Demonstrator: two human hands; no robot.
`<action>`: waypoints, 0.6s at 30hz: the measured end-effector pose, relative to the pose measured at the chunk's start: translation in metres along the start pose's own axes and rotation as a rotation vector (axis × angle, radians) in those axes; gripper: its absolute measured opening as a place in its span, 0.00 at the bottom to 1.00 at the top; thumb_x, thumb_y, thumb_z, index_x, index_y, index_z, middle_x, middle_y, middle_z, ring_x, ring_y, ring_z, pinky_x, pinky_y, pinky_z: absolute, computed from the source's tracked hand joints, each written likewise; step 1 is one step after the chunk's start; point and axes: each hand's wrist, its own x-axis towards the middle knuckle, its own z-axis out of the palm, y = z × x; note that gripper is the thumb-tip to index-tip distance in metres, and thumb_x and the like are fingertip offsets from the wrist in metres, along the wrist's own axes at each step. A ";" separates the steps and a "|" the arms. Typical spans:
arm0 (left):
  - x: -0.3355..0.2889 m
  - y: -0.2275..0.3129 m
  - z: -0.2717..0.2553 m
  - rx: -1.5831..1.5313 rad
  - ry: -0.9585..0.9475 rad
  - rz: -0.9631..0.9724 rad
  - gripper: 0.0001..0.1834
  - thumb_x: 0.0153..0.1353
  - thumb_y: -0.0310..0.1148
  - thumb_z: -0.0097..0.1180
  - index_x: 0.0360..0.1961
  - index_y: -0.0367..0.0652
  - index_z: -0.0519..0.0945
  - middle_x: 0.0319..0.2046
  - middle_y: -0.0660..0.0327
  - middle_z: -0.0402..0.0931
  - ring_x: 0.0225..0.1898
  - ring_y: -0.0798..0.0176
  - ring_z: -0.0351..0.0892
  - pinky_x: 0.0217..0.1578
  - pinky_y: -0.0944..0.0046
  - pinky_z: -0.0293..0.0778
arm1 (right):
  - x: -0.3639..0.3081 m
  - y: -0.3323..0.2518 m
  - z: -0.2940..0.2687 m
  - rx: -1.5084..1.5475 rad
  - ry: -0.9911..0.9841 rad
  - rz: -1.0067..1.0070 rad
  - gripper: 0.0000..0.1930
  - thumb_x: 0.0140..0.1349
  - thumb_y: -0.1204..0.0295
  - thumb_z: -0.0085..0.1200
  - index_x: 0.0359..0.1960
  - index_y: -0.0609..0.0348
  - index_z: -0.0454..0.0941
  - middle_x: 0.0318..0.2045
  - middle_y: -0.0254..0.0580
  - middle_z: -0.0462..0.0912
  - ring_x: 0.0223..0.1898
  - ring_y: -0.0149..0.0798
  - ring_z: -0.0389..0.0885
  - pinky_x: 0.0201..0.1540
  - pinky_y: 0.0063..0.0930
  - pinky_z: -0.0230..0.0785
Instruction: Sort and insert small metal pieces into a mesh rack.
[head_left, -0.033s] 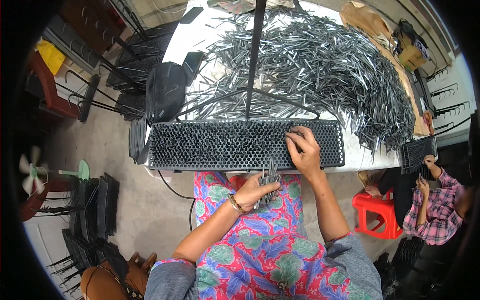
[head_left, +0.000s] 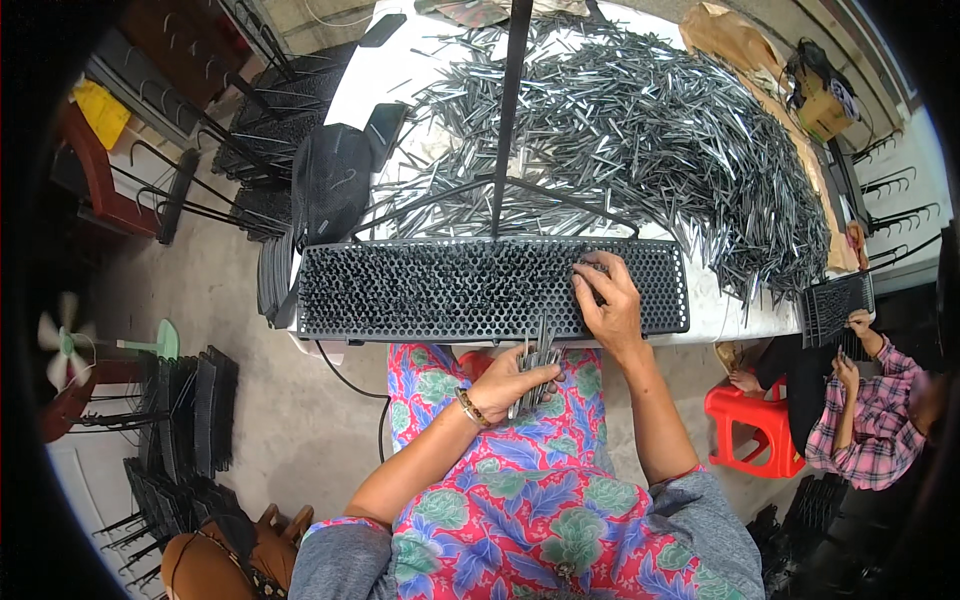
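here, rods (head_left: 541,352) in left hand (head_left: 507,384); black rack (head_left: 659,298) under right hand (head_left: 614,306)

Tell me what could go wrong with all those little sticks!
The left hand holds a loose bunch of thin dark sticks over the flowery cloth, so some might slip out.
The right hand is right at the holed black panel, so it could bump the crowded little pieces there.
The big heap comes near the white table's edge; a nudge might send some over.
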 end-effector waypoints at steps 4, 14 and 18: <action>-0.002 0.002 0.003 0.057 0.015 0.042 0.14 0.60 0.28 0.59 0.46 0.40 0.73 0.32 0.64 0.77 0.30 0.72 0.76 0.29 0.70 0.76 | 0.002 -0.006 -0.006 0.040 0.007 0.060 0.09 0.54 0.77 0.58 0.37 0.64 0.81 0.38 0.48 0.78 0.37 0.44 0.79 0.38 0.30 0.72; -0.010 0.011 0.012 0.242 -0.061 0.106 0.16 0.59 0.29 0.60 0.49 0.41 0.73 0.31 0.66 0.77 0.29 0.74 0.75 0.28 0.72 0.74 | -0.011 -0.033 -0.021 0.814 -0.459 0.709 0.13 0.58 0.70 0.60 0.39 0.68 0.80 0.31 0.37 0.82 0.30 0.25 0.77 0.31 0.19 0.69; -0.008 0.002 0.010 0.271 -0.075 0.129 0.17 0.59 0.29 0.60 0.49 0.41 0.72 0.31 0.66 0.77 0.28 0.75 0.75 0.28 0.72 0.73 | -0.006 -0.033 -0.028 0.656 -0.609 0.643 0.12 0.58 0.70 0.60 0.38 0.68 0.81 0.27 0.37 0.82 0.29 0.25 0.77 0.30 0.18 0.69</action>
